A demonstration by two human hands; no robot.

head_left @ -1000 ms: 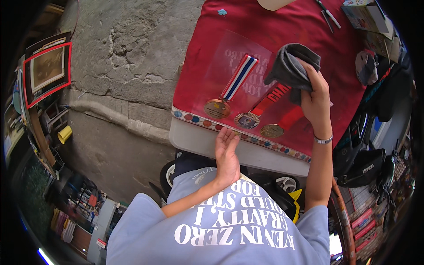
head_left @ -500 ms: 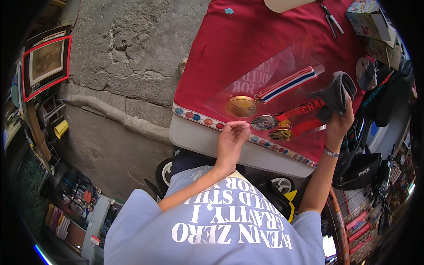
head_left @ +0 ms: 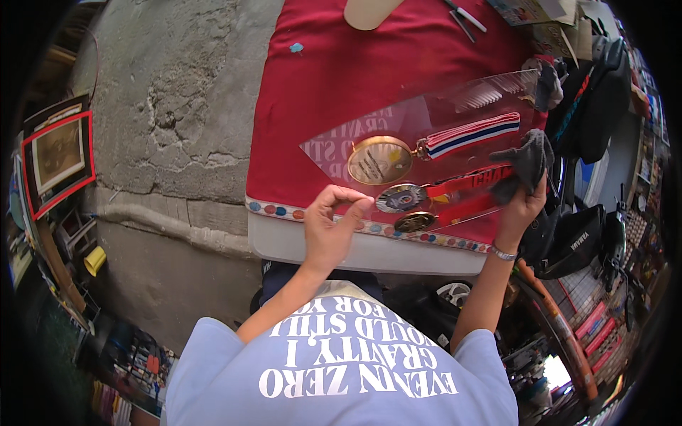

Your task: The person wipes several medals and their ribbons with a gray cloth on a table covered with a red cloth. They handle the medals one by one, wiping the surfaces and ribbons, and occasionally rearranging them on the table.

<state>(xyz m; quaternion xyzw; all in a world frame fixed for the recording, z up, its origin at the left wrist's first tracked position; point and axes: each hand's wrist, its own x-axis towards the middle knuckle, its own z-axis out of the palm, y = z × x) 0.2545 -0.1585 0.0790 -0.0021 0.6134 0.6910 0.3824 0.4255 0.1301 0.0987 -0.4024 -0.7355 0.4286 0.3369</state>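
The left hand (head_left: 328, 231) pinches the near left edge of a clear sheet (head_left: 419, 119). Its fingers (head_left: 342, 194) are narrow, with the thumb and pointing finger close together. The right hand (head_left: 523, 215) has its fingers curled around a dark gray cloth (head_left: 531, 157), which touches the right part of the sheet.

The sheet is tipped up above a red tablecloth (head_left: 305, 92) on a white surface (head_left: 426, 258), between the 2 hands. It has 3 medals in it. The big gold medal (head_left: 380, 160) is farthest away. The middle medal (head_left: 401, 198) is just right of the left fingertips. The small medal (head_left: 415, 222) is nearest.
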